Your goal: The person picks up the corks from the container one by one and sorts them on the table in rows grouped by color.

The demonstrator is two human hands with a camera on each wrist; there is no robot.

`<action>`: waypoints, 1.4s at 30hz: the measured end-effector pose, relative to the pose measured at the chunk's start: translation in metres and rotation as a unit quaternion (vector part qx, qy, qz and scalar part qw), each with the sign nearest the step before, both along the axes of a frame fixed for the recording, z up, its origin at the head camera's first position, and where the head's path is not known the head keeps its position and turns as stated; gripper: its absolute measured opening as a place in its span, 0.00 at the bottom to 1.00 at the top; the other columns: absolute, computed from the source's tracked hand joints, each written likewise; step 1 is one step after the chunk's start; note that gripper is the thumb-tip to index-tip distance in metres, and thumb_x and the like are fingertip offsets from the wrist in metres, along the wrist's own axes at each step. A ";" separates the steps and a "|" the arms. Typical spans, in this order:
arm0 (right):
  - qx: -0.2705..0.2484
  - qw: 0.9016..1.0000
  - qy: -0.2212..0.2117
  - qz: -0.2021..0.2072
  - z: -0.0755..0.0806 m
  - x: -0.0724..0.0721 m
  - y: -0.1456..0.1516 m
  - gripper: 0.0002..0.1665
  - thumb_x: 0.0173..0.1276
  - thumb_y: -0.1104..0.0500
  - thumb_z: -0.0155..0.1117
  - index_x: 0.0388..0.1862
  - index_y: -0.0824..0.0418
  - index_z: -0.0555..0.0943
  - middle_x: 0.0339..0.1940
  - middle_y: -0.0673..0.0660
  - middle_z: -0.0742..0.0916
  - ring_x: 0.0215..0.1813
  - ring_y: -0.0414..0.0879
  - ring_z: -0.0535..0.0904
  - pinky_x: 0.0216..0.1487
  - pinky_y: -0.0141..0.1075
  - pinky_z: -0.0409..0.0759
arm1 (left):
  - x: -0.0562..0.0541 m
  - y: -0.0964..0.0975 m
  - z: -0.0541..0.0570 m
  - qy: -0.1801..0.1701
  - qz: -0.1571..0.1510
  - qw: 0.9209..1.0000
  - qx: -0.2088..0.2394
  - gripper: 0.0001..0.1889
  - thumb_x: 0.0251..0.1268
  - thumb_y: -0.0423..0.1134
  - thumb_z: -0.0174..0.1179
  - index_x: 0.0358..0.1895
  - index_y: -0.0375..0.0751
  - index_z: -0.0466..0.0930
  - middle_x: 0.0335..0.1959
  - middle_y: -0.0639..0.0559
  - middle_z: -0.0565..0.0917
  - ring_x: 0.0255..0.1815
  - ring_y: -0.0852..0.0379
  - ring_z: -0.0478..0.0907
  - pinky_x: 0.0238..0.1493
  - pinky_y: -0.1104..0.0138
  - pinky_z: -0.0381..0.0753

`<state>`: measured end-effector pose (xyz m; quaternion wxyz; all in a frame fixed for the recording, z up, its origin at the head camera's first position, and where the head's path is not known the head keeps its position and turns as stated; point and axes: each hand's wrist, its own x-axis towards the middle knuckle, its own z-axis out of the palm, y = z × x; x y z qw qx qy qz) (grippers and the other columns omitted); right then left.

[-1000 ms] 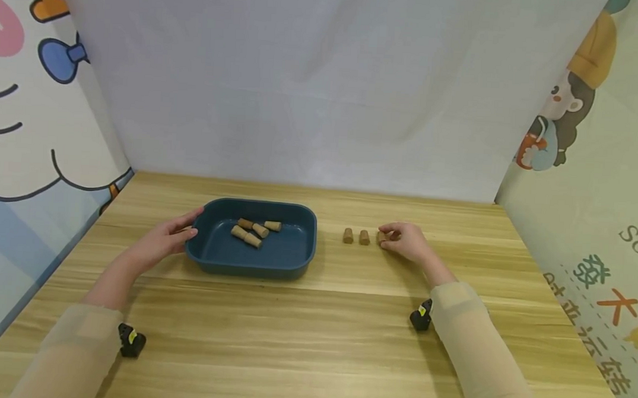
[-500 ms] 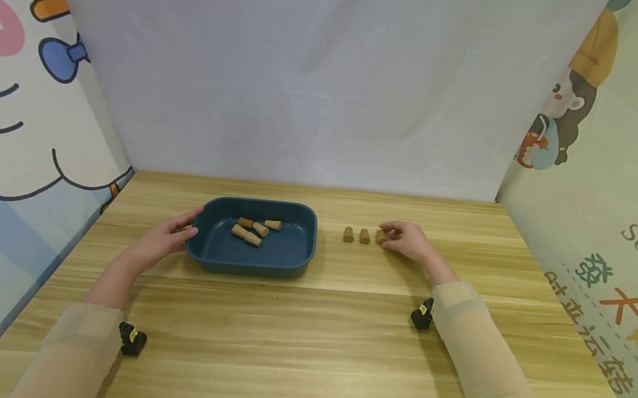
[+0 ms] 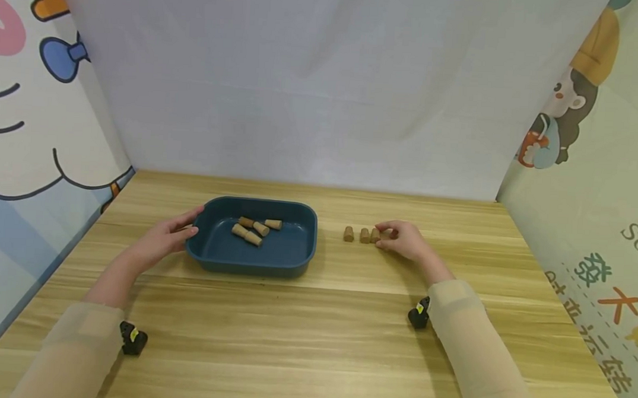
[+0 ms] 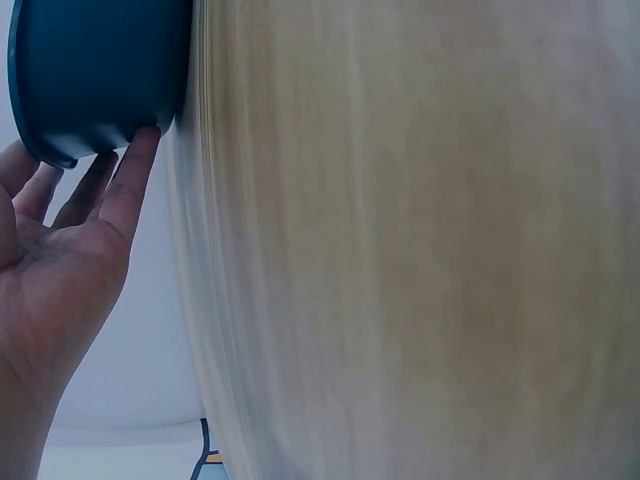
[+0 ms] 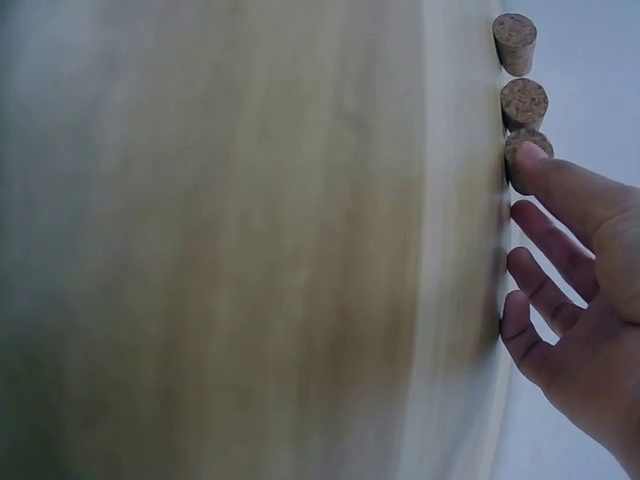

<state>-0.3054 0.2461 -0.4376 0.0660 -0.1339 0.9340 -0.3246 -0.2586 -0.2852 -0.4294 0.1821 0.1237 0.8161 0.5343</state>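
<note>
In the head view a dark blue rectangular tub [image 3: 254, 267] stands on the table with several cork stoppers [image 3: 253, 238] lying in it. My left hand [image 3: 162, 239] is at the tub's left end; in the left wrist view its extended fingers [image 4: 130, 185] touch the outer wall. To the right of the tub, cork stoppers stand in a short row: one [image 3: 349, 234] apart on the left, then another [image 3: 365, 236]. My right hand [image 3: 405, 241] pinches a third cork stopper [image 5: 519, 172] at the row's right end, right up against its neighbour. The thumb covers part of its face.
The wood-grain table [image 3: 270, 345] reaches back to a white cloth backdrop [image 3: 312, 104]. Printed cartoon panels flank it on both sides. Small black wrist cameras sit at the left cuff [image 3: 91, 320] and the right cuff [image 3: 451, 291].
My right hand has slid the pinched cork stopper a little left, closing its gap to the middle one. The left hand and the tub have stayed in place.
</note>
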 end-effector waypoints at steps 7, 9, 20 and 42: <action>0.011 1.000 0.010 0.005 -0.002 -0.002 0.002 0.24 0.62 0.60 0.67 0.57 0.65 0.78 0.50 0.65 0.82 0.46 0.54 0.75 0.48 0.46 0.76 | 0.001 0.001 0.001 -0.003 0.002 1.000 0.000 0.34 0.75 0.49 0.45 0.77 0.55 0.39 0.77 0.42 0.37 0.74 0.35 0.41 0.66 0.39 0.56; 0.015 1.000 0.016 0.005 -0.002 -0.002 0.004 0.23 0.63 0.61 0.67 0.57 0.66 0.78 0.48 0.65 0.82 0.45 0.53 0.76 0.47 0.45 0.76 | 0.001 0.001 0.001 -0.003 0.001 1.000 0.002 0.34 0.75 0.49 0.45 0.77 0.55 0.39 0.77 0.41 0.37 0.74 0.35 0.41 0.66 0.39 0.56; 0.021 1.000 0.016 0.008 -0.002 -0.002 0.010 0.23 0.63 0.63 0.65 0.57 0.67 0.77 0.46 0.64 0.83 0.42 0.52 0.76 0.45 0.44 0.76 | 0.000 0.000 -0.001 0.001 -0.002 1.000 0.001 0.35 0.74 0.51 0.46 0.77 0.55 0.39 0.77 0.42 0.37 0.74 0.34 0.41 0.66 0.39 0.56; 0.012 1.000 0.008 0.004 0.010 0.006 0.014 0.26 0.64 0.63 0.64 0.61 0.66 0.75 0.56 0.66 0.80 0.48 0.56 0.77 0.46 0.46 0.78 | 0.000 0.000 0.001 -0.003 -0.002 1.000 0.001 0.35 0.74 0.51 0.46 0.77 0.56 0.39 0.77 0.45 0.37 0.74 0.35 0.41 0.66 0.39 0.56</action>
